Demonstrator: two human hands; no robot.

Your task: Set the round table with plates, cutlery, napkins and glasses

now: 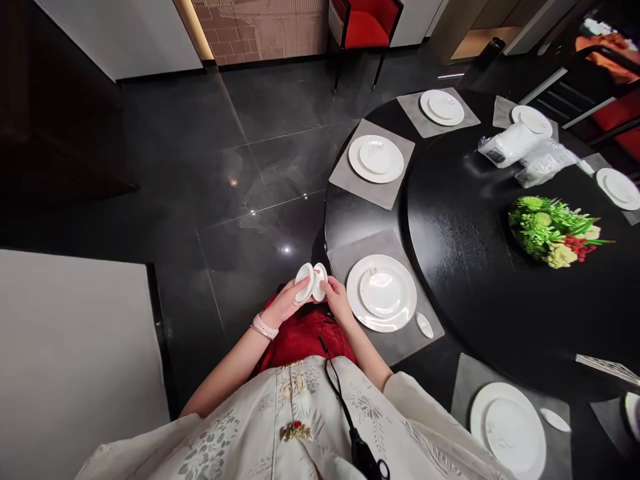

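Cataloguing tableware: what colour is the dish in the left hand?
The dish is white, best seen in the head view.

Floor: dark grey polished tile [280, 160], pale joint lines, lamp reflections [285, 250] at centre. Wall panel [140, 40], plain, pale grey, black skirting; upper left. Light strip [194, 30], warm, vertical; beside the panel. Wall section [270, 32], brownish pink, part brick-patterned, part ribbed; top centre. Chair [367, 28], one, red seat, dark slender legs; top, right of centre. Niche [480, 44], wood-toned, warmly lit; upper right. Counter [345, 223], round, black, glossy, with raised black turntable [480, 300]; right half. Further red seating [627, 143], dark-framed; right edge. Flat surface [75, 360], pale grey, dark-edged; lower left.
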